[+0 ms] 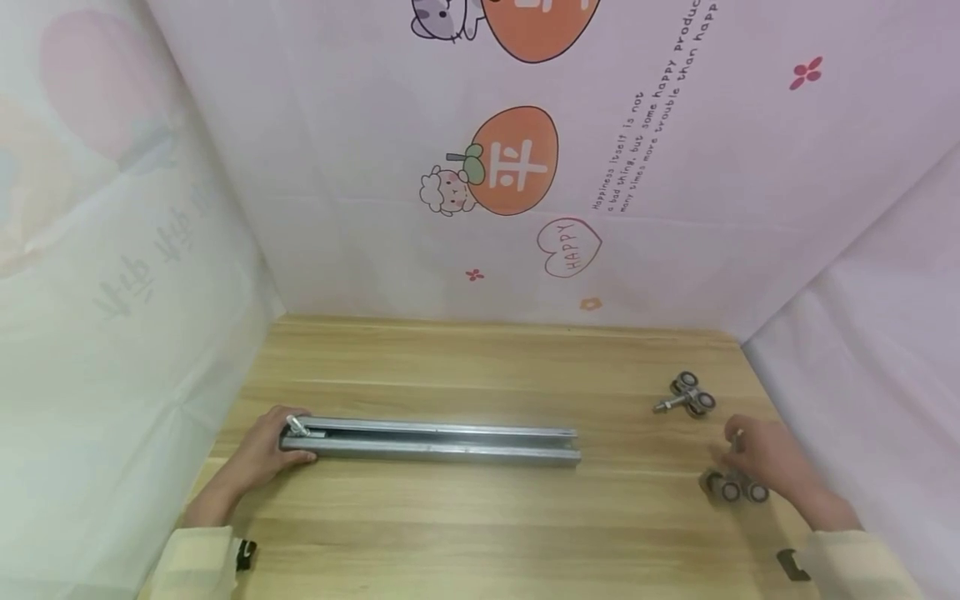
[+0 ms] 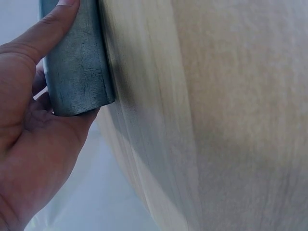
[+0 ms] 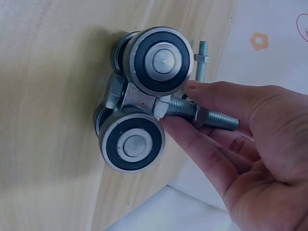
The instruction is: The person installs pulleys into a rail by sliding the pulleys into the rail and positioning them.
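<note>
A steel C-shaped rail [image 1: 450, 452] lies on the wooden table with its slot facing up. My left hand [image 1: 266, 446] grips its left end, thumb on the near side; the left wrist view shows the rail [image 2: 79, 62] resting against the palm. A silver bolt [image 1: 298, 426] sticks up from the slot at that end. At the right, my right hand [image 1: 765, 454] holds a four-wheeled roller trolley [image 3: 139, 98] by its threaded bolt [image 3: 221, 119], thumb and fingers on either side. Another roller trolley [image 1: 690, 396] lies behind that hand, its bolt pointing left.
The wooden table [image 1: 450, 533] is bounded by a printed cloth [image 1: 360, 250] at the back and by white cloth [image 1: 885, 333] on the right and left. Table surface lies between the rail's right end and the trolleys.
</note>
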Motion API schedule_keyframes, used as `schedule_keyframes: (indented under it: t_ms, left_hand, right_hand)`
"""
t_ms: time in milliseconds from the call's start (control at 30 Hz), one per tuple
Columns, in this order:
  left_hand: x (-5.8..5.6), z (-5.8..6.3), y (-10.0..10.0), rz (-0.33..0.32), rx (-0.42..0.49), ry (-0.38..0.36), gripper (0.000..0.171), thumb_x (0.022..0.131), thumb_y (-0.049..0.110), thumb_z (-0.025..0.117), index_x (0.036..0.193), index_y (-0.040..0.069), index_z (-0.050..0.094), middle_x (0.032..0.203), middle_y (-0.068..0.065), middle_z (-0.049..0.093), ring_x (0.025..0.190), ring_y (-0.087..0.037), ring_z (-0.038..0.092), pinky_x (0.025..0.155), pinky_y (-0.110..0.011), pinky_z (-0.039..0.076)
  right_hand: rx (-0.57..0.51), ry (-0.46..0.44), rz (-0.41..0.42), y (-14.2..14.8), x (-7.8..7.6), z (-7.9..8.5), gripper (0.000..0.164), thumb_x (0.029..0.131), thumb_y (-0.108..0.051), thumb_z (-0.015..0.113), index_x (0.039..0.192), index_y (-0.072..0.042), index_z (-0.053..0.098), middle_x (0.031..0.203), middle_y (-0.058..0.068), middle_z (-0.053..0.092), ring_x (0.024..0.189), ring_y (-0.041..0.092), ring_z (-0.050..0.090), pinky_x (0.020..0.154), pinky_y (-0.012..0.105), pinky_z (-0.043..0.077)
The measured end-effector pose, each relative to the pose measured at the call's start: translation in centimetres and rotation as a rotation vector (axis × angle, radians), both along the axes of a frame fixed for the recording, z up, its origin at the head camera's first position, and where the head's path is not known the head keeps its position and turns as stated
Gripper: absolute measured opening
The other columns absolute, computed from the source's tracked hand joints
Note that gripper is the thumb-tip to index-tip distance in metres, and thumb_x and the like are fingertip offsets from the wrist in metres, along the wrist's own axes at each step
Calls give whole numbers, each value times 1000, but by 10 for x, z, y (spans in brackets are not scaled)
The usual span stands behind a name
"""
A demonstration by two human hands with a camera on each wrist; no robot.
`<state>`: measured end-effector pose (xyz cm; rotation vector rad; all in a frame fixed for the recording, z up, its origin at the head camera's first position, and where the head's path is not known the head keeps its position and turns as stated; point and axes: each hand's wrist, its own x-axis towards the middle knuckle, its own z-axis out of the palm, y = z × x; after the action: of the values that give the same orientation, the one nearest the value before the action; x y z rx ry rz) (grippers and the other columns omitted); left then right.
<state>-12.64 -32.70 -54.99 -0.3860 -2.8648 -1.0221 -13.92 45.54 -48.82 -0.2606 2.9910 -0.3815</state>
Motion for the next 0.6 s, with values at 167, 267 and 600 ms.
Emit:
schedule_keyframes:
  t_ms: [167,267,600]
  left_hand:
    - [2,0,1,-5,10,-1,67,69,13,98,125,-6,66,118,-26,66,110,-46,61,97,-64,47]
    - [2,0,1,-9,3,15,66,70,13,98,125,-6,66,117,-25,66,108,-44,61,95,-60,47]
    - [2,-1,-1,-19,5,9,65,71,13,97,126,-5,65,119,-26,65,110,-46,61,96,-62,47]
  right_hand:
    - [-7,17,5,-2,2,4,30,80,-16,90,88,-2,65,71,0,69,61,13,60,55,32,51]
    - [-1,44,18,-4,5,6,29,81,-17,90,79,-8,62,66,-4,63,59,12,55,54,29,48]
    - [71,-24,54,-7,25,14,26,76,-12,89,70,-14,63,67,-5,63,61,13,54,57,34,50]
